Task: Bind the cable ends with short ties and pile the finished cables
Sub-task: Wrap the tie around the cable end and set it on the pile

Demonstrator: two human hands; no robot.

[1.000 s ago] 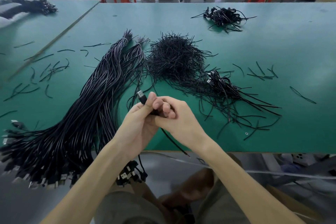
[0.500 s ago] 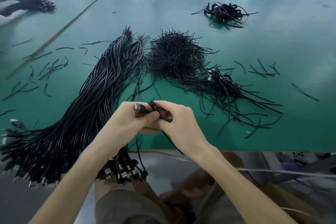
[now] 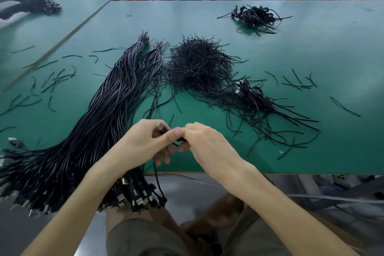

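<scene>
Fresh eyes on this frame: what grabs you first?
A thick sheaf of black cables fans across the green table's left side, plugs hanging over the near edge. A bristly heap of short ties sits mid-table. At the near edge, the left hand and right hand meet, both pinching one cable.

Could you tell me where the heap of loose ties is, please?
Head view: the tie heap lies mid-table, just right of the far end of the cable bundle, with a small cable pile at its near right.
</scene>
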